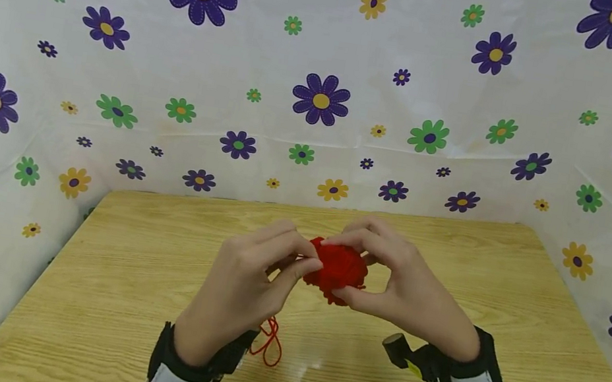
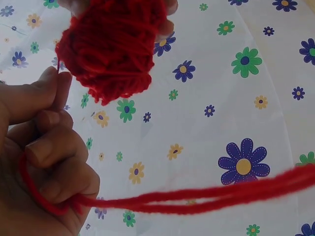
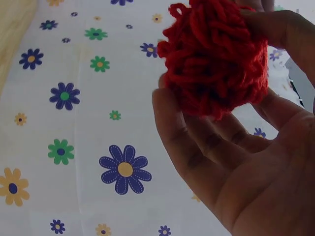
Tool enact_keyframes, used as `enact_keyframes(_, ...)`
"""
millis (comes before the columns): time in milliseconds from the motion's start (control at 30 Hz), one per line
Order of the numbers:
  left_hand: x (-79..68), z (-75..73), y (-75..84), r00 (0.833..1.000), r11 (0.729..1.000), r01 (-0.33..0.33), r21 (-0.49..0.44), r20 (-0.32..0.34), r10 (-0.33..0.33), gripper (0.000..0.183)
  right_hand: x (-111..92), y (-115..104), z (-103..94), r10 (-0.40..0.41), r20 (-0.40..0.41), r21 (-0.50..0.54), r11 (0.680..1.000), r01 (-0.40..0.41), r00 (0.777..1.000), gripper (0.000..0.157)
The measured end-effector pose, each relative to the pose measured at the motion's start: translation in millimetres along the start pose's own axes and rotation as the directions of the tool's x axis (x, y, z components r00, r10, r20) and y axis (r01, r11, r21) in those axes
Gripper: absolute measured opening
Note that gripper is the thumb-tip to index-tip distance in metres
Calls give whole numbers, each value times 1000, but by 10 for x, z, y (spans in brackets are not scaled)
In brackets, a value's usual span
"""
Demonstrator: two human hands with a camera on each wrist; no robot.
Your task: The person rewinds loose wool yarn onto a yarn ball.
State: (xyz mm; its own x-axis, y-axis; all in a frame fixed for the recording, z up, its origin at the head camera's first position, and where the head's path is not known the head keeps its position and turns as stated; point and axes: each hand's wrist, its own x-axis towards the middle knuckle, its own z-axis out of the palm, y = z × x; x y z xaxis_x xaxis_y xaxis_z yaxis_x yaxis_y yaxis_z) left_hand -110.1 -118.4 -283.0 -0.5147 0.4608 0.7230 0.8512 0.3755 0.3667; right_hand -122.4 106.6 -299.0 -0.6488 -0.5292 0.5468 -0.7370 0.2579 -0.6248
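Observation:
A ball of red yarn [image 1: 340, 267] is held up over the table, between my two hands. My right hand [image 1: 411, 284] grips it from the right, thumb below and fingers over the top, and the right wrist view shows its thick looped strands [image 3: 216, 64]. At the ball's left side my left hand [image 1: 248, 279] pinches a thin strand between thumb and forefinger. Its other fingers curl around more red yarn, from which a doubled length [image 2: 197, 200] runs off to the right in the left wrist view. In the head view, loose yarn loops [image 1: 272, 346] hang beside the left wrist.
Below the hands lies a wooden table [image 1: 137, 271] with a light glare near its front. A white flower-print sheet [image 1: 280, 53] stands behind it and along both sides. Both wrists wear black straps [image 1: 477, 378] with small devices.

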Motion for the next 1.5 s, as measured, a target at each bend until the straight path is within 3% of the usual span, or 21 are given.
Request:
enact_keyframes(333,9,-9,-17,999,992,-27,-122,-38,22,8,-18,-61,-34,-16,134,185,983,-10,991,47)
enact_keyframes(600,13,-18,-42,998,969,-46,-244,-60,32,9,-31,-102,-61,-23,187,368,928,-48,982,54)
enact_keyframes(1000,19,-25,-53,997,967,-51,-249,-70,34,18,-60,-109,-85,-105,170,482,876,10,980,56)
enact_keyframes(1500,22,10,-77,999,970,-2,-244,-34,-7,13,-96,-69,-104,-207,115,545,831,112,972,50)
